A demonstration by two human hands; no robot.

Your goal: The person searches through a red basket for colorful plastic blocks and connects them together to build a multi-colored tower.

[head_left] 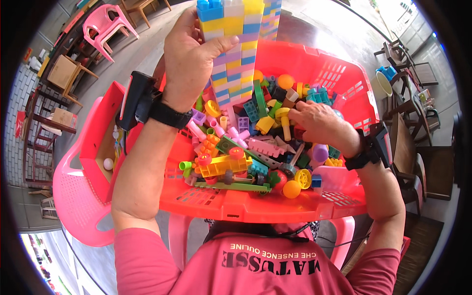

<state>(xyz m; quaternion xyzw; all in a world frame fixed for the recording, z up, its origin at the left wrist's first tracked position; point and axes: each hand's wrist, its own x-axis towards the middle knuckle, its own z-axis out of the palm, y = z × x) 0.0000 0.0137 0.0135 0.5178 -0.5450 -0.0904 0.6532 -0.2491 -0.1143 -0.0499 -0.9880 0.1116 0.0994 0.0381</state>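
Observation:
My left hand (189,64) is wrapped around a tall tower of toy building bricks (235,54) in blue, yellow, white, lilac and pink. Its thumb lies across the near face, and the tower's lower end hangs over the pile. In the red plastic basket (295,209), my right hand (322,123) reaches down among loose toy pieces with its fingers apart. The fingertips are beside a yellow T-shaped piece (284,120); their undersides are hidden. Closer to me in the basket lie a yellow toy chassis (223,166), an orange ball (291,189) and a yellow wheel (303,179).
Behind the held tower stands another brick structure (270,22), partly hidden. A pink chair (73,206) at the left bears a red box (96,132). Another pink chair (105,29) is farther off. Wooden furniture (403,142) lines the right side.

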